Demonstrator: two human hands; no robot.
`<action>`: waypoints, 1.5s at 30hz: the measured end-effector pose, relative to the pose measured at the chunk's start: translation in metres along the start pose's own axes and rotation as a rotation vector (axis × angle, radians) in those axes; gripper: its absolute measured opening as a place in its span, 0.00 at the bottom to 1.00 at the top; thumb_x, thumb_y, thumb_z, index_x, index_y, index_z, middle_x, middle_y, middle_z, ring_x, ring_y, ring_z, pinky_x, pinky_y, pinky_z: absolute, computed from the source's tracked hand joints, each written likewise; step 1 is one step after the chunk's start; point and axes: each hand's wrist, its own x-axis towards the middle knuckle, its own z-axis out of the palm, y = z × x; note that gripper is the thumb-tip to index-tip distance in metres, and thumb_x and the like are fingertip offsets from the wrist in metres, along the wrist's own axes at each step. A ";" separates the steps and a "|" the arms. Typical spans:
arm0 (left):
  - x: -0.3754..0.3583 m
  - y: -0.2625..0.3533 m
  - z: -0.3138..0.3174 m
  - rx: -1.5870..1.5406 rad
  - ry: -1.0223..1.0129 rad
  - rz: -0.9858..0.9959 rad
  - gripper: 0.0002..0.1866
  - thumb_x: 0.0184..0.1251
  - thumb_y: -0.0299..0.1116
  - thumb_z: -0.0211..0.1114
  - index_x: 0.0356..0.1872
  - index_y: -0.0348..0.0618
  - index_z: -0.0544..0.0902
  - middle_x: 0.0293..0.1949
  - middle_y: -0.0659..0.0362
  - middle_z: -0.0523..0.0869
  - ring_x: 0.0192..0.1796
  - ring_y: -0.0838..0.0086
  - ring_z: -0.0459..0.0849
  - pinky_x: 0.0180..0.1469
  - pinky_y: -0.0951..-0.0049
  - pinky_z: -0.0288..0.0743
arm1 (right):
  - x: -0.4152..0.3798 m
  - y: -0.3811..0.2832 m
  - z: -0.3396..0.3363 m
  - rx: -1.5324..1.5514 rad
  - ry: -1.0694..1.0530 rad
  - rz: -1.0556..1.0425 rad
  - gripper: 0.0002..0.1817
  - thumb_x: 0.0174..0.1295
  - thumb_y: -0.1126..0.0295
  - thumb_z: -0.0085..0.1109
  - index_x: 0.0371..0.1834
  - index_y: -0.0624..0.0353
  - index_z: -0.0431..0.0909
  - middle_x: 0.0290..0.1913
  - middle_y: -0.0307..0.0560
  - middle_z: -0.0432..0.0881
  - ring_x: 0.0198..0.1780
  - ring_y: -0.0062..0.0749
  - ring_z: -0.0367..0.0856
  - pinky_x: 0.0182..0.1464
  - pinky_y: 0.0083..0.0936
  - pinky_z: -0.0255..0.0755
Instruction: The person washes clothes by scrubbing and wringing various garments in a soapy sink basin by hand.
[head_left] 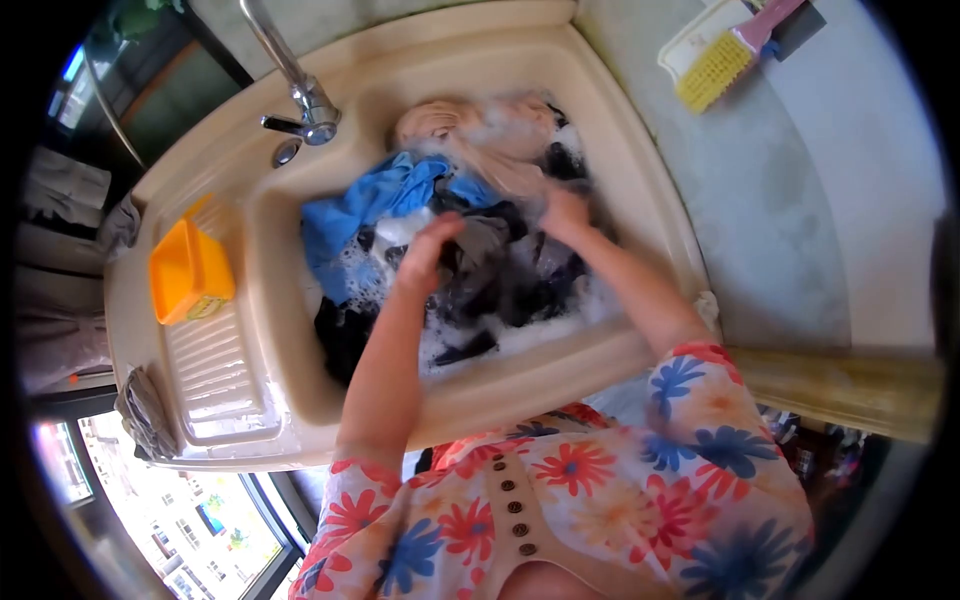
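Observation:
Both hands are down in a basin of soapy laundry. My left hand (430, 252) is closed at the edge of a dark garment (485, 255), its fingers partly hidden by the cloth. Blurred by motion, my right hand (566, 212) is closed on the same dark cloth at the right, close beside the end of a peach cloth (510, 172). A wet blue cloth (375, 195) lies bunched to the left of the hands. White suds float around the dark fabric, and the lower parts of the clothes are hidden in the water.
The beige sink (640, 130) has a chrome faucet (312, 115) at its back left. A yellow-orange container (190, 270) stands by the ribbed drainboard (222, 375). A grey rag (148, 415) hangs over the left edge. Upper right lies a yellow-bristled brush (715, 75).

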 end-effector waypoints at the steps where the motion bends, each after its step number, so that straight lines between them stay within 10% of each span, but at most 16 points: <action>1: -0.005 0.004 0.005 -0.170 -0.028 -0.061 0.25 0.54 0.46 0.61 0.48 0.39 0.74 0.39 0.55 0.81 0.42 0.65 0.78 0.45 0.66 0.73 | -0.013 -0.024 0.003 0.060 -0.016 -0.157 0.18 0.39 0.71 0.58 0.39 0.54 0.75 0.32 0.54 0.80 0.37 0.49 0.78 0.37 0.40 0.72; 4: 0.022 -0.017 -0.007 -0.498 -0.274 -0.120 0.22 0.63 0.51 0.53 0.47 0.43 0.75 0.48 0.55 0.77 0.49 0.67 0.75 0.53 0.68 0.67 | -0.075 -0.111 -0.003 0.406 -0.043 -0.661 0.14 0.37 0.69 0.60 0.30 0.56 0.70 0.30 0.55 0.77 0.33 0.54 0.76 0.35 0.41 0.70; 6: 0.002 -0.022 -0.013 0.283 -0.206 0.586 0.18 0.64 0.45 0.53 0.47 0.44 0.75 0.48 0.55 0.77 0.49 0.69 0.76 0.55 0.68 0.66 | -0.092 -0.134 -0.001 0.523 -0.050 -0.885 0.14 0.39 0.68 0.59 0.29 0.57 0.69 0.30 0.55 0.76 0.34 0.54 0.76 0.35 0.41 0.69; 10: 0.001 -0.015 0.007 -0.667 0.014 0.073 0.16 0.63 0.35 0.52 0.50 0.42 0.74 0.47 0.56 0.78 0.48 0.69 0.77 0.51 0.69 0.71 | -0.019 -0.094 0.020 0.428 0.135 -0.367 0.14 0.42 0.66 0.58 0.32 0.59 0.71 0.33 0.56 0.77 0.38 0.54 0.76 0.38 0.39 0.70; 12: 0.006 0.009 0.014 -0.301 0.001 -0.010 0.19 0.59 0.38 0.56 0.50 0.43 0.73 0.41 0.54 0.80 0.44 0.67 0.79 0.41 0.70 0.75 | 0.018 -0.030 0.019 -0.112 -0.019 -0.208 0.14 0.44 0.69 0.58 0.36 0.58 0.77 0.33 0.58 0.79 0.38 0.51 0.78 0.39 0.37 0.72; 16: -0.003 0.008 -0.001 0.547 0.271 0.164 0.26 0.50 0.39 0.62 0.52 0.42 0.73 0.41 0.52 0.81 0.46 0.65 0.78 0.46 0.70 0.73 | 0.016 0.019 0.007 -0.008 0.174 -0.009 0.16 0.46 0.66 0.55 0.40 0.58 0.72 0.40 0.56 0.78 0.43 0.50 0.77 0.45 0.40 0.70; 19: 0.013 -0.023 0.003 1.222 0.206 0.200 0.32 0.43 0.35 0.64 0.55 0.39 0.70 0.42 0.49 0.80 0.47 0.63 0.77 0.50 0.71 0.70 | -0.006 0.018 0.032 -0.186 -0.067 -0.098 0.15 0.48 0.68 0.52 0.41 0.59 0.71 0.43 0.59 0.76 0.45 0.52 0.75 0.48 0.40 0.68; 22: 0.031 -0.040 -0.020 0.688 0.108 0.094 0.33 0.45 0.36 0.61 0.58 0.40 0.67 0.43 0.50 0.80 0.47 0.62 0.78 0.48 0.70 0.71 | 0.020 0.057 0.032 -0.463 -0.246 -0.218 0.13 0.45 0.67 0.57 0.35 0.59 0.74 0.36 0.58 0.78 0.42 0.44 0.77 0.42 0.39 0.70; 24: 0.012 -0.016 -0.013 0.202 0.072 0.008 0.26 0.52 0.42 0.60 0.53 0.44 0.72 0.42 0.53 0.80 0.44 0.62 0.79 0.44 0.70 0.74 | 0.014 0.022 0.012 -0.211 0.020 -0.056 0.13 0.43 0.68 0.58 0.35 0.56 0.75 0.31 0.55 0.79 0.36 0.44 0.79 0.35 0.38 0.72; 28: 0.035 -0.029 -0.012 -0.383 -0.206 -0.233 0.21 0.62 0.44 0.53 0.51 0.41 0.72 0.48 0.55 0.77 0.46 0.66 0.78 0.46 0.73 0.73 | -0.064 -0.089 0.003 0.244 -0.069 -0.702 0.12 0.41 0.65 0.60 0.30 0.53 0.73 0.30 0.51 0.79 0.35 0.47 0.79 0.36 0.37 0.71; 30: 0.027 -0.042 -0.012 -0.223 -0.267 0.263 0.18 0.63 0.41 0.53 0.48 0.40 0.74 0.44 0.56 0.79 0.43 0.69 0.79 0.46 0.72 0.73 | -0.067 -0.103 0.009 0.348 0.110 -0.818 0.11 0.41 0.65 0.60 0.27 0.53 0.71 0.29 0.52 0.79 0.34 0.49 0.78 0.36 0.39 0.71; 34: -0.008 0.014 0.003 0.051 0.079 0.106 0.12 0.59 0.32 0.55 0.40 0.37 0.79 0.34 0.57 0.82 0.35 0.74 0.79 0.38 0.75 0.73 | -0.002 -0.018 0.007 0.100 -0.189 -0.113 0.19 0.40 0.68 0.60 0.40 0.53 0.78 0.35 0.56 0.79 0.39 0.49 0.78 0.40 0.37 0.72; 38: -0.032 0.046 -0.015 1.316 0.428 0.240 0.23 0.41 0.35 0.69 0.43 0.41 0.79 0.35 0.51 0.83 0.35 0.65 0.82 0.40 0.69 0.74 | -0.003 -0.005 -0.037 0.180 -0.081 -0.194 0.18 0.37 0.69 0.59 0.36 0.61 0.76 0.28 0.55 0.78 0.30 0.43 0.78 0.36 0.30 0.72; 41: -0.034 0.053 0.032 1.177 0.208 1.100 0.27 0.37 0.33 0.68 0.45 0.40 0.77 0.33 0.49 0.83 0.38 0.61 0.82 0.42 0.66 0.74 | -0.024 -0.063 -0.082 0.271 -0.258 -0.488 0.16 0.36 0.74 0.58 0.33 0.63 0.75 0.25 0.51 0.77 0.30 0.32 0.77 0.36 0.25 0.71; 45: -0.052 0.101 0.083 0.929 -0.016 0.840 0.29 0.36 0.32 0.67 0.47 0.40 0.75 0.36 0.49 0.81 0.39 0.60 0.81 0.44 0.68 0.73 | -0.030 -0.095 -0.130 0.464 -0.198 -0.604 0.16 0.39 0.79 0.56 0.37 0.62 0.74 0.31 0.42 0.76 0.36 0.22 0.74 0.40 0.20 0.68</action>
